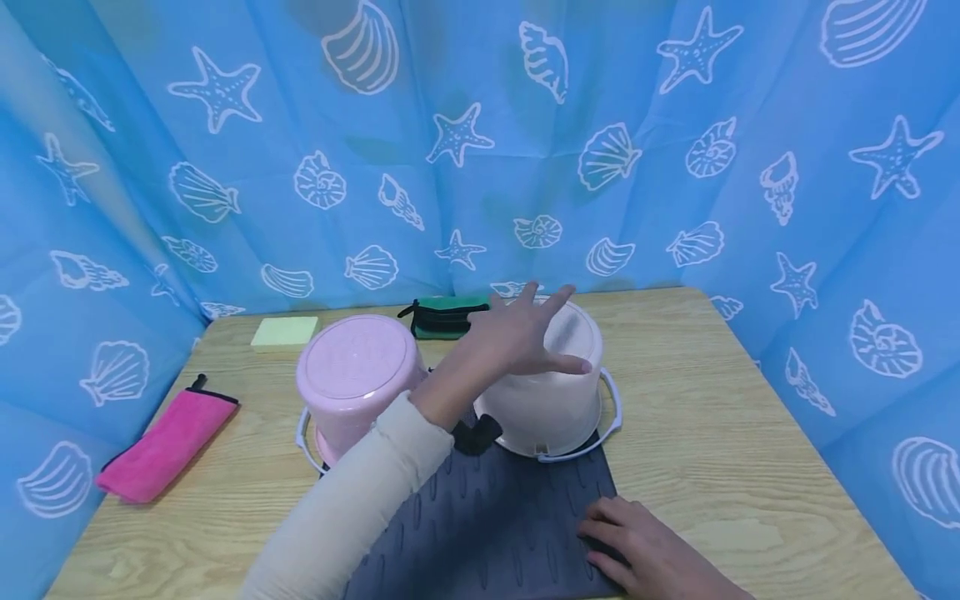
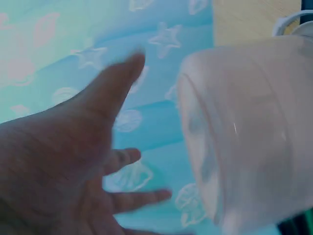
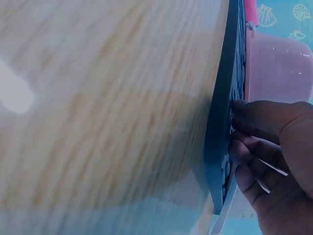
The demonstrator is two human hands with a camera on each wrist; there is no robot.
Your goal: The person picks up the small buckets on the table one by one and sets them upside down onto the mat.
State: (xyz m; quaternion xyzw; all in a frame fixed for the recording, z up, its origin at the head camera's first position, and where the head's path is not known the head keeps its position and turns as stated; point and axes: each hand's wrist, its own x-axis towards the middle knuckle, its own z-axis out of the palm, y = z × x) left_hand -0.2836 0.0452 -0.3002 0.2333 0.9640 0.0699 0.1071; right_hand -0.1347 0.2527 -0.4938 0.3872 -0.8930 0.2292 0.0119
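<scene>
My left hand [image 1: 517,333] is spread wide over the upturned base of a white bucket [image 1: 551,412], fingers and thumb apart. In the left wrist view, a gap shows between that hand [image 2: 73,152] and the bucket [image 2: 254,132]. Beside it stands a pink bucket [image 1: 360,358], also bottom up and partly hidden by my left sleeve. Both stand at the far end of a black textured mat [image 1: 480,533]. At the mat's right side, my right hand [image 1: 637,542] rests with loosely bent fingertips touching the mat's surface [image 3: 222,122].
A pink zipped pouch [image 1: 168,446] lies at the left of the wooden table [image 1: 735,467]. Towards the back are a pale yellow sponge-like block [image 1: 285,332] and a green and black pouch [image 1: 442,318]. A blue seashell-print curtain [image 1: 480,200] surrounds the table's back and sides.
</scene>
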